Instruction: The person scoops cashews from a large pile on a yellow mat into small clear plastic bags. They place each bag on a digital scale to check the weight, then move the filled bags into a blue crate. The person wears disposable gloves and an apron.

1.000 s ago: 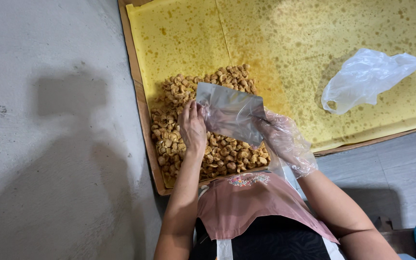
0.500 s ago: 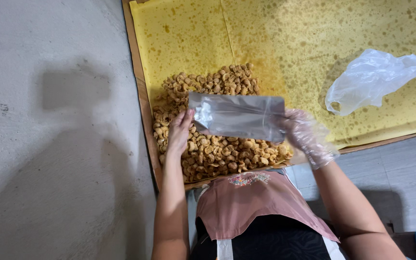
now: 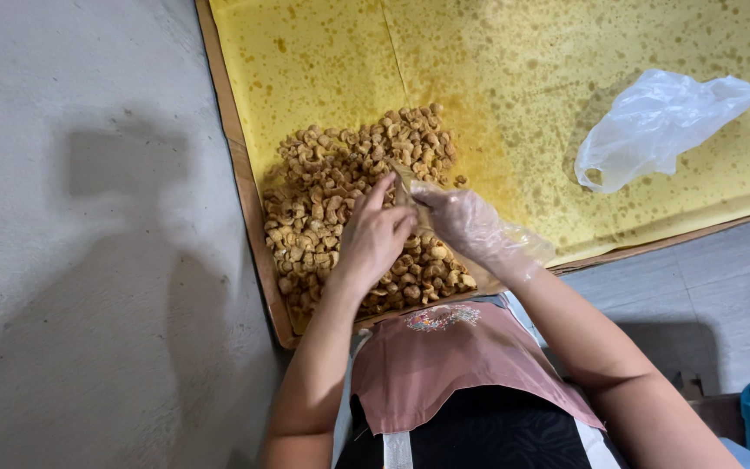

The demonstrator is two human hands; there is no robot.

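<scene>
- Small clear plastic bag (image 3: 410,187): crumpled, mostly hidden, pinched above the snacks.
- Golden-brown fried snack pieces (image 3: 323,187): loose heap on oil-spotted yellow paper (image 3: 496,78).

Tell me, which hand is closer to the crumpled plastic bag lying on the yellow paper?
The right. The gloved right hand is over the right side of the snack pile, on the crumpled plastic bag's side but well apart from it. The bare left hand is farther left.

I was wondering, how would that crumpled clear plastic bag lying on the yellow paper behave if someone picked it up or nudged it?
The clear plastic bag looks thin and crumpled, so it would probably flop and fold rather than hold its shape. It appears empty, so likely very light and apt to slide on the oil-spotted yellow paper at a slight push.
</scene>
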